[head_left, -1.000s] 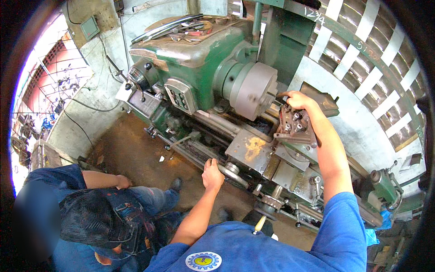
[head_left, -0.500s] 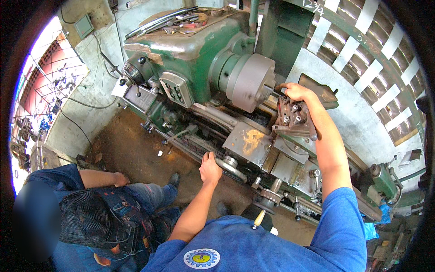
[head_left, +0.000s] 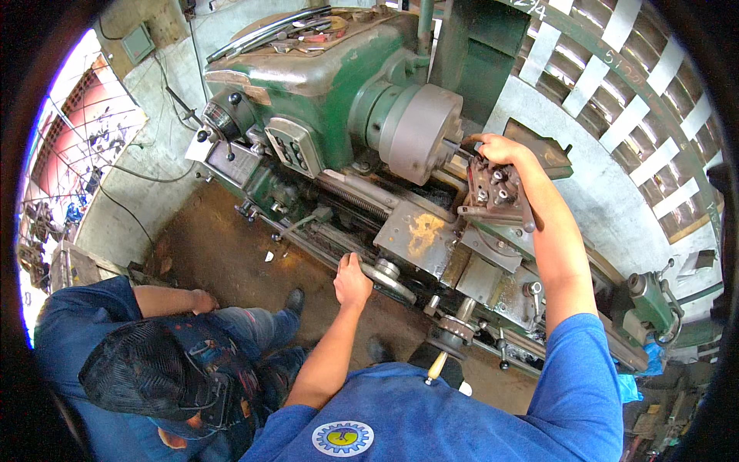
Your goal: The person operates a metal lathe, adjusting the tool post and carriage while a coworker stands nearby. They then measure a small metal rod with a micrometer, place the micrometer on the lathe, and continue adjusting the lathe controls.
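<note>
The left hand (head_left: 352,282) is clamped on the handwheel (head_left: 391,285) at the carriage (head_left: 402,229) front; the right hand (head_left: 496,148) — grip unclear — extends beside the chuck (head_left: 422,135), over the tool post (head_left: 499,188), where rotation could snag it.

From my station I see a round metal handwheel (head_left: 396,286), tilted and partly covered, well to the near side of the grey chuck (head_left: 419,135). A worn, dark, bolt-studded tool post (head_left: 489,190) sits just right of the chuck.
</note>
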{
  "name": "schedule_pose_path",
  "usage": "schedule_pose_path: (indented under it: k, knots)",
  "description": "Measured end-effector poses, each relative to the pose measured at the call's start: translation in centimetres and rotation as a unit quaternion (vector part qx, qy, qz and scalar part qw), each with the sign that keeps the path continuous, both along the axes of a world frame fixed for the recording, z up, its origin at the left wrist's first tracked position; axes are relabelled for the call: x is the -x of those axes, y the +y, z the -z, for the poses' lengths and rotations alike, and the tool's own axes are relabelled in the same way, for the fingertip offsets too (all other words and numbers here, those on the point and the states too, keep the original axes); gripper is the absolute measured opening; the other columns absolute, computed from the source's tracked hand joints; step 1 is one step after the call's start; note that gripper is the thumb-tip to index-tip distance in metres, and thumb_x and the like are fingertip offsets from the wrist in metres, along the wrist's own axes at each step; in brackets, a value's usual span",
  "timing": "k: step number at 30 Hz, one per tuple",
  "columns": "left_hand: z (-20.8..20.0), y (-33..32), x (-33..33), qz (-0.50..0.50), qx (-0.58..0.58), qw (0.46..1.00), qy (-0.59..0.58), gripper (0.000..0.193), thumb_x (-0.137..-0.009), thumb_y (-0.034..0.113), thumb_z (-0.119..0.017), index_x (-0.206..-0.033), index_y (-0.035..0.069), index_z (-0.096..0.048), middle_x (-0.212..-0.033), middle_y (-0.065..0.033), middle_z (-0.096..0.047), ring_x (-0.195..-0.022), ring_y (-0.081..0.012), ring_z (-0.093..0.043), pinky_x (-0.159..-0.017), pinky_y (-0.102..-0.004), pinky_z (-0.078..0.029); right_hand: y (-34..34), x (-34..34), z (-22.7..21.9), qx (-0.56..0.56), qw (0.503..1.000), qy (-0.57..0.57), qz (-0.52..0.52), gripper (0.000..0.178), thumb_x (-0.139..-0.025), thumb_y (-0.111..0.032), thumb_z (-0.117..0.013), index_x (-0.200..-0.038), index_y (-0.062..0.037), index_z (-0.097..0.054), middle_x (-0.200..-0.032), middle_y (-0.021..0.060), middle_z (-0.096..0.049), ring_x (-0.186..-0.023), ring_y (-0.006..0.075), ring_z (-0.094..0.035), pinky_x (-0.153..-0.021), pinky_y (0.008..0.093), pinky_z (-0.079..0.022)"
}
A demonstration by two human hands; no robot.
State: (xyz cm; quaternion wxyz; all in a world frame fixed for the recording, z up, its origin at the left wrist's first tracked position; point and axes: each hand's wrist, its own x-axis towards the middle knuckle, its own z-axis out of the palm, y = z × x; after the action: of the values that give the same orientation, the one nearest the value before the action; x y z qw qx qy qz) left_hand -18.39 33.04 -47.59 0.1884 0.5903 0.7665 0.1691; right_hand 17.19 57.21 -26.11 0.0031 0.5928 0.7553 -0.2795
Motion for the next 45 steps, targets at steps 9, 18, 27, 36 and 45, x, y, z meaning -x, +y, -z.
schedule_pose_path:
  k: [9, 18, 27, 36, 45]
  knots:
    - [0.4, -0.2, -0.1, -0.009, -0.016, 1.0, -0.001, 0.039, -0.078, 0.002, -0.069, -0.115, 0.007, -0.056, -0.128, -0.0123, -0.059, -0.116, -0.0354, -0.061, -0.093, -0.0471, -0.055, -1.6, 1.2, -1.9, 0.017, 1.0, -0.014, 0.0, 0.062, -0.083, -0.006, -0.046, -0.144, -0.0158, -0.057, -0.134, 0.0157, -0.066, -0.118, 0.0274, -0.064, -0.101, 0.0379, -0.049]
    - [0.0, 0.0, 0.0, -0.009, -0.007, 1.0, -0.012, 0.039, -0.078, 0.002, -0.069, -0.114, 0.008, -0.057, -0.126, -0.0123, -0.06, -0.115, -0.0364, -0.061, -0.091, -0.0476, -0.055, -1.2, 0.9, -1.6, -0.011, 0.999, -0.012, -0.044, 0.061, -0.084, -0.006, -0.047, -0.145, -0.0132, -0.055, -0.135, 0.0148, -0.065, -0.119, 0.0269, -0.063, -0.102, 0.037, -0.048]
    - [0.2, -0.2, -0.1, -0.016, -0.045, 0.999, -0.009, 0.032, -0.08, 0.003, -0.064, -0.111, 0.008, -0.058, -0.121, -0.015, -0.063, -0.106, -0.0418, -0.065, -0.088, -0.0514, -0.053, -1.6, 1.1, -1.8, 0.014, 1.0, -0.013, -0.002, 0.06, -0.086, -0.008, -0.048, -0.145, -0.0131, -0.055, -0.133, 0.0177, -0.065, -0.12, 0.0278, -0.062, -0.102, 0.0364, -0.048]
    - [0.5, -0.3, -0.1, -0.013, -0.051, 0.998, -0.017, 0.032, -0.08, 0.004, -0.064, -0.112, 0.008, -0.059, -0.122, -0.0155, -0.063, -0.106, -0.0418, -0.065, -0.088, -0.0516, -0.053, -1.6, 1.0, -1.6, 0.008, 1.0, -0.017, -0.013, 0.061, -0.086, -0.009, -0.048, -0.147, -0.016, -0.053, -0.127, 0.016, -0.068, -0.11, 0.0251, -0.065, -0.097, 0.0362, -0.05]
    - [1.4, 0.0, 0.1, -0.019, -0.063, 0.998, -0.018, 0.03, -0.08, 0.003, -0.063, -0.109, 0.009, -0.059, -0.115, -0.0149, -0.064, -0.105, -0.0412, -0.065, -0.087, -0.0513, -0.053, -1.6, 1.0, -1.7, -0.006, 0.999, -0.032, -0.024, 0.06, -0.087, -0.01, -0.048, -0.146, -0.0161, -0.055, -0.13, 0.0139, -0.067, -0.117, 0.025, -0.062, -0.102, 0.0356, -0.047]
